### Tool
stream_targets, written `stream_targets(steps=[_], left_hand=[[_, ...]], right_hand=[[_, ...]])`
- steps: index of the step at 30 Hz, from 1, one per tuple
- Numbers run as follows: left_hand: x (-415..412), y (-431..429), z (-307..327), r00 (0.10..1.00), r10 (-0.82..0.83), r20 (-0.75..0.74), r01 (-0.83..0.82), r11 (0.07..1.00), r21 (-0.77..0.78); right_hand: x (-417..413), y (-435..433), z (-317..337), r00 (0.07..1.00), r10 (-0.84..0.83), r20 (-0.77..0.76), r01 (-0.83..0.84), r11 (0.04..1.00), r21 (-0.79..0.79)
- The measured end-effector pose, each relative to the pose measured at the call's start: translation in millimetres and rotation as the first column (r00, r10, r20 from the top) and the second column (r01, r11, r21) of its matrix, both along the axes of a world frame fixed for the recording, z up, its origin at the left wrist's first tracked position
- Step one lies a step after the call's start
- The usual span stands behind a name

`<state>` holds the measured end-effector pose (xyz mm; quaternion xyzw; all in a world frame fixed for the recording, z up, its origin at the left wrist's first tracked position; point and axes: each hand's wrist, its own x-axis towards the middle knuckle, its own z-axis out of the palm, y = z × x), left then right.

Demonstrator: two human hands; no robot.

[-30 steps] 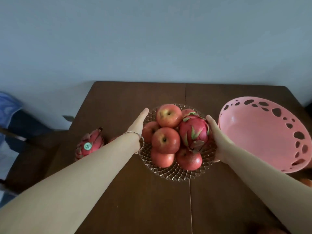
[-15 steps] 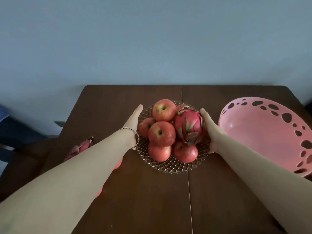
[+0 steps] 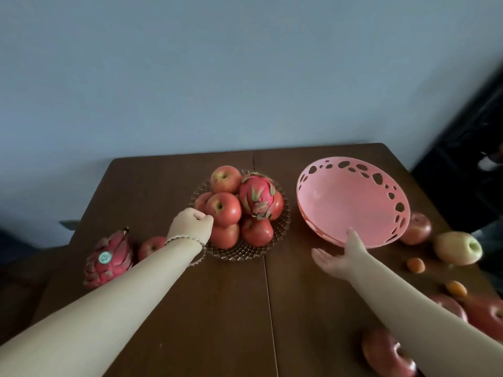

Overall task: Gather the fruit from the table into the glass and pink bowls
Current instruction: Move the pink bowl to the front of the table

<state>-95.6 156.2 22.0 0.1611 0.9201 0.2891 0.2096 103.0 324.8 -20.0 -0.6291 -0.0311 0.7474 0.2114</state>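
Note:
A glass bowl [image 3: 245, 254] stands mid-table, piled with several red apples [image 3: 223, 209] and a dragon fruit [image 3: 257, 195]. My left hand [image 3: 192, 224] is curled into a fist at the bowl's left rim, against the apples; nothing shows inside it. The empty pink bowl [image 3: 340, 202] sits to the right. Palm up and open, my right hand [image 3: 340, 254] touches the pink bowl's near rim with its fingertips. Left of the glass bowl, a second dragon fruit [image 3: 109, 258] and a red apple [image 3: 151, 246] lie on the table.
On the brown table [image 3: 190, 308], right of the pink bowl, lie a red apple [image 3: 417, 228], a yellow apple [image 3: 458, 247], two small orange fruits [image 3: 415, 265] and more red apples [image 3: 386, 355] under my right forearm. Dark furniture [image 3: 462, 159] stands at the right.
My right hand left the glass bowl's right side and moved to the pink bowl's near rim. My left hand curled from flat into a fist. The view shifted, showing more fruit on the right.

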Motion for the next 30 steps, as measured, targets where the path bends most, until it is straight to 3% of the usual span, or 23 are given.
stream_targets(steps=[2, 8, 13, 17, 20, 22, 26, 30], left_hand=[[18.8, -7.3, 3.6, 0.999, -0.038, 0.015, 0.037, 0.999, 0.034], [62.4, -32.0, 12.5, 0.985, -0.132, 0.111, 0.124, 0.989, 0.078], [92.3, -44.4, 27.2, 0.958, -0.139, 0.25, 0.074, 0.965, 0.253], [110.8, -55.7, 47.0, 0.88, -0.122, 0.46, -0.103, 0.895, 0.434], [114.8, -76.4, 50.5, 0.851, -0.084, 0.518, -0.216, 0.843, 0.492], [117.4, -91.7, 46.7, 0.857, -0.082, 0.509, -0.191, 0.866, 0.462], [124.2, -123.7, 15.2, 0.882, -0.034, 0.47, -0.058, 0.982, 0.179], [130.4, -148.1, -32.2, 0.93, 0.023, 0.367, 0.006, 0.997, -0.078]], right_hand=[[12.4, 2.1, 2.4, 0.998, -0.064, 0.02, 0.062, 0.995, 0.077], [38.3, -2.2, 6.5, 0.999, -0.049, 0.007, 0.046, 0.968, 0.246], [79.3, -22.5, 34.9, 0.994, 0.099, -0.047, -0.069, 0.899, 0.433], [117.9, -43.5, 63.6, 0.956, 0.284, 0.079, -0.278, 0.782, 0.558], [140.3, -64.9, 75.4, 0.84, 0.477, 0.259, -0.535, 0.649, 0.541], [148.7, -78.1, 73.7, 0.731, 0.587, 0.348, -0.677, 0.559, 0.478], [150.9, -101.0, 49.9, 0.491, 0.725, 0.483, -0.87, 0.38, 0.314], [140.0, -116.6, 21.2, 0.251, 0.789, 0.56, -0.967, 0.179, 0.182]])
